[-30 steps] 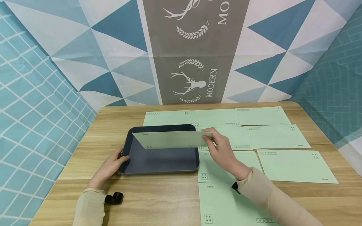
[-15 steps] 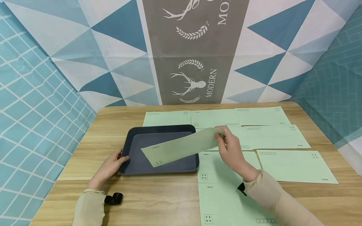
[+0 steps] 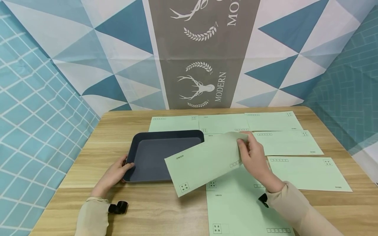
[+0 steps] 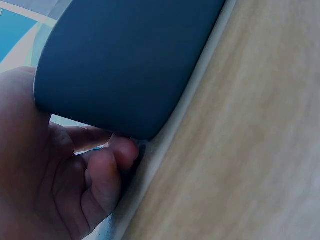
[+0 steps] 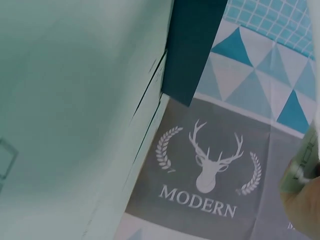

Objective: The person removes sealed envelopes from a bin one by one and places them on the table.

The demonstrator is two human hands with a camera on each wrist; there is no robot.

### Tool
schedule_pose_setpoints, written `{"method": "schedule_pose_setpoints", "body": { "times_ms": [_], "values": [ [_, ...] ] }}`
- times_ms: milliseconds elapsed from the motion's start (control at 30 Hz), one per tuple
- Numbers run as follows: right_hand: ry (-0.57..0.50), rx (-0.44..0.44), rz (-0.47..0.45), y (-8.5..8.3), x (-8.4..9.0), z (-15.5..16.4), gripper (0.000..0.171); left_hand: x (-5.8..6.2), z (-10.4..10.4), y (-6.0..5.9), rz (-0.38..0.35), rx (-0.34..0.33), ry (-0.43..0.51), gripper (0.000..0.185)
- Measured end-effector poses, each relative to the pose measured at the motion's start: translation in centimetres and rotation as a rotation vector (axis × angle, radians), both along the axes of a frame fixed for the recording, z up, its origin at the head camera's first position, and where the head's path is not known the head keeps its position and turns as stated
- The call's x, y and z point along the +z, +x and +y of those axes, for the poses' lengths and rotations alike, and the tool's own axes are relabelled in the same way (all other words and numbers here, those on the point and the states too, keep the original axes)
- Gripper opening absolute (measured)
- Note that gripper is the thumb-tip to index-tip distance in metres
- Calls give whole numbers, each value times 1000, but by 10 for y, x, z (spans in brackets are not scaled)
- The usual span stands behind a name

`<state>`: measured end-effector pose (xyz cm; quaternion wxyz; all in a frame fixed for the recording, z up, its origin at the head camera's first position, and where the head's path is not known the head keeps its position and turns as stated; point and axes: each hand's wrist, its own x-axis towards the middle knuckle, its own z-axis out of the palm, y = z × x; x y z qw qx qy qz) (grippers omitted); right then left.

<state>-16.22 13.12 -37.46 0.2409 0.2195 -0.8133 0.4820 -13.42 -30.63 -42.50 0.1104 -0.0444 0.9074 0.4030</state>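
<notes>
My left hand (image 3: 114,172) grips the left side of a dark blue rectangular tray (image 3: 149,157), its thumb on the rim. In the left wrist view, the curled fingers (image 4: 102,175) reach under the tray's outer wall (image 4: 135,60). My right hand (image 3: 256,160) pinches one end of a pale green envelope (image 3: 203,160) between thumb and fingers. This envelope slants down to the left, overlapping the tray's right side and some of the envelopes on the table. In the right wrist view, only part of the right hand (image 5: 306,210) shows at the right edge.
More pale green envelopes lie flat in rows, such as one at the far right (image 3: 310,173), one at the back (image 3: 174,124) and one at the front (image 3: 245,209). They lie on a wooden table (image 3: 147,209). Behind the table stands a patterned backdrop (image 3: 200,52).
My right hand has moved right and slightly down with the envelope, drawing it from over the tray toward the other envelopes. The envelope's printed face has tilted up. The left hand and tray stay put.
</notes>
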Motion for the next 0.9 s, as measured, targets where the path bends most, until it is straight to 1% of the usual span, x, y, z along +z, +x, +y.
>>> {"method": "schedule_pose_setpoints", "body": {
  "times_ms": [133,200,333,400,500,600,700,900],
  "values": [
    [55,-29,-99,3,-1,8,18,0,0,0,2,1,-4,58],
    [75,-39,-120,3,0,11,13,0,0,0,1,2,-3,58],
    [92,-49,-160,4,-2,20,10,0,0,1,-2,6,-7,58],
    [98,-54,-194,5,-3,26,11,0,0,1,-3,5,-7,58],
    [106,-64,-269,7,-6,36,14,1,1,1,-1,1,-6,57],
    [124,-85,-335,11,-8,46,12,1,1,0,1,1,1,57],
    [140,-111,-367,13,-8,56,14,0,1,0,4,2,-3,57],
    [152,-140,-387,18,-10,75,18,1,1,0,8,-1,-9,57]
  ]
}}
